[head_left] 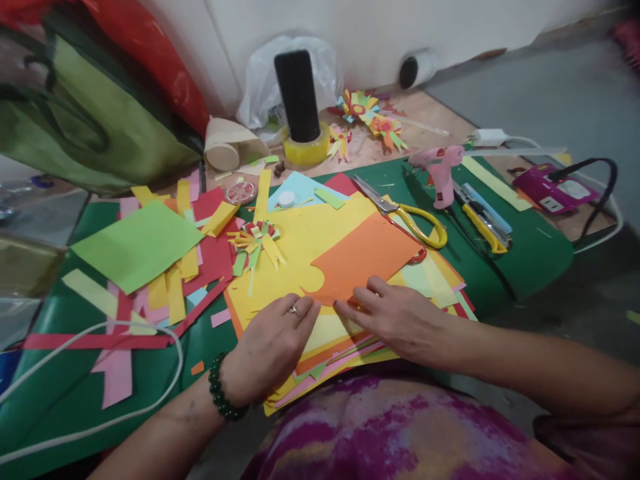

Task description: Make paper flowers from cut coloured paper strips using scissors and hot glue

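An orange sheet of paper [365,260] with a curved cut-out on its left side lies on a stack of coloured sheets, a yellow sheet [285,240] on top. At its near left corner, my left hand [275,343] has the fingertips pressed together on the edge. My right hand [395,320] pinches the near edge a little to the right, fingers bent; the thumb is partly hidden. A layered paper flower [257,243] in yellow, green and red sits on the yellow sheet. Yellow-handled scissors [423,227] rest beyond the orange paper.
Left lie a green sheet [137,245], loose strips and a white cable [181,360]. A pink glue gun [443,173], a yellow cutter knife [483,227] and a purple power adapter [555,190] lie right. Behind, a phone [299,97] stands in a tape roll [304,152].
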`<state>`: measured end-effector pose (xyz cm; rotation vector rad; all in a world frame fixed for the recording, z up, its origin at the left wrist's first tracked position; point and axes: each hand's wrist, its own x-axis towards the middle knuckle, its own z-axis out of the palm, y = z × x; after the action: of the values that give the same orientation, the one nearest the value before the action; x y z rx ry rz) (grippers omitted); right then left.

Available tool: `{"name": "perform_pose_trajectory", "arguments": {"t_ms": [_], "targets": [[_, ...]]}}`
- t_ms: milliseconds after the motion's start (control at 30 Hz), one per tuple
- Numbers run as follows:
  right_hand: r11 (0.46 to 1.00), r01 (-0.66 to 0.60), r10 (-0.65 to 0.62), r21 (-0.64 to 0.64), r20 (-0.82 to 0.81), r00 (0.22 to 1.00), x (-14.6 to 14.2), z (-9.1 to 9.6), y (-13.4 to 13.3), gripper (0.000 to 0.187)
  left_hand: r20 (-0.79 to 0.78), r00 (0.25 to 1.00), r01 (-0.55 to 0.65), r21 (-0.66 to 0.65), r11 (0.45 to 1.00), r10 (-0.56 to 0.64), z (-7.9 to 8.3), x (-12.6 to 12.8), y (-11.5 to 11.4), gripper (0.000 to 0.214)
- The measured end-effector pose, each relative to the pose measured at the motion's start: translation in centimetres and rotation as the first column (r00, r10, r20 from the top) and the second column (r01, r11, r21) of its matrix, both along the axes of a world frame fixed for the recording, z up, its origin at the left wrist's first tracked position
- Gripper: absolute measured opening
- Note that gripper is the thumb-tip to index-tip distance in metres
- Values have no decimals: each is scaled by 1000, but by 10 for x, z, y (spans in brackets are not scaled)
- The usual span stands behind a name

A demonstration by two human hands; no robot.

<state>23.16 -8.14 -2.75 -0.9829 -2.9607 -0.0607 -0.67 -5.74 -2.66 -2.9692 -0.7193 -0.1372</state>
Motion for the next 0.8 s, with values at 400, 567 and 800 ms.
{"name": "perform_pose_trajectory", "arguments": {"t_ms": [400, 567, 800], "targets": [[999, 47, -47, -10, -48, 998, 6, -3, -13, 31, -33, 998, -48, -61, 997, 46, -3, 1, 0, 42], [997, 72, -73, -15, -103, 992, 9, -4, -15, 30, -68, 996, -68, -107, 992, 61, 1, 1, 0, 36], [986, 147, -153, -82, -78, 985, 7, 4, -10, 19, -82, 994, -74, -79, 994, 68, 4, 4, -4, 31]]}}
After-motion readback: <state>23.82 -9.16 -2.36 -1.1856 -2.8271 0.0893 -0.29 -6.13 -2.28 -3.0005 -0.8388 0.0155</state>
